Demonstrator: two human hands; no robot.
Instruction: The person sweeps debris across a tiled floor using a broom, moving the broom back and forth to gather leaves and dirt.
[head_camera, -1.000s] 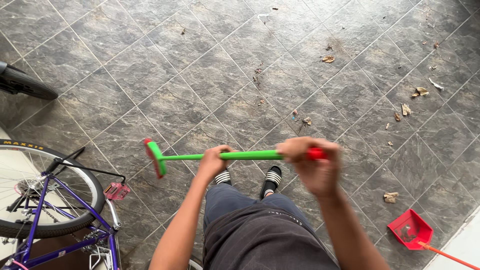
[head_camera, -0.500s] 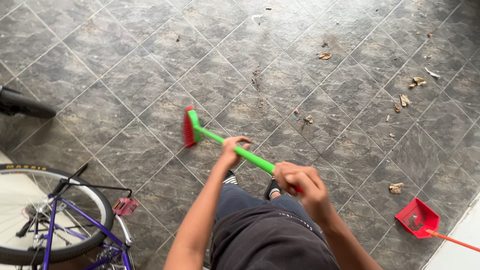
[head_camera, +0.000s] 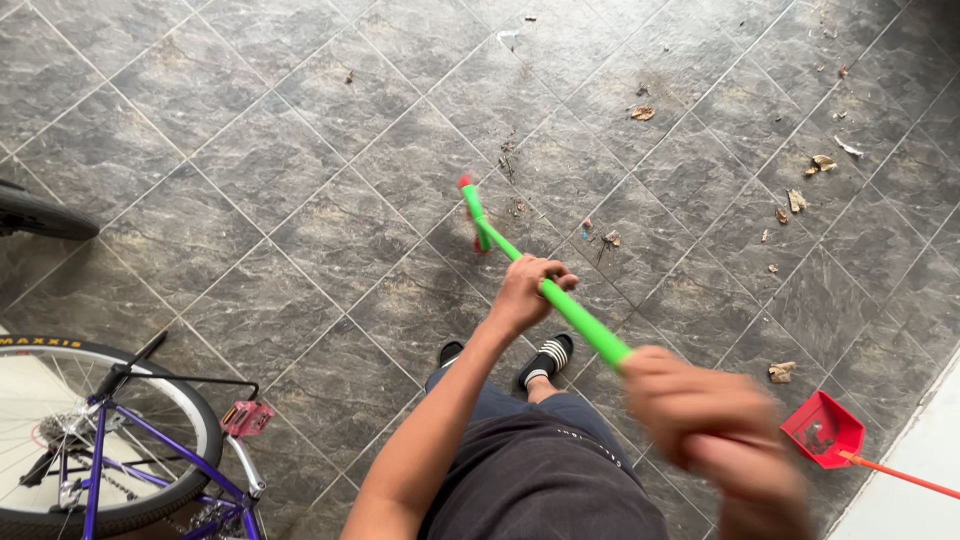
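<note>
A broom with a green handle (head_camera: 585, 325) and a red-tipped head (head_camera: 473, 212) reaches out over the grey tiled floor (head_camera: 300, 170). My left hand (head_camera: 530, 290) grips the handle at its middle. My right hand (head_camera: 715, 415), blurred by motion, grips the handle's near end. The broom head rests on the tiles just in front of my feet in black sandals (head_camera: 545, 358). Dry leaves and bits of dirt (head_camera: 800, 195) lie scattered on the floor to the right and ahead.
A red dustpan (head_camera: 822, 430) with an orange stick lies at the lower right beside a white ledge. A purple bicycle (head_camera: 110, 450) with a red pedal stands at the lower left. A dark tyre (head_camera: 40, 215) pokes in at the left edge.
The broom head has swung from my left side round to the front and farther away. My right hand has dropped lower and to the right.
</note>
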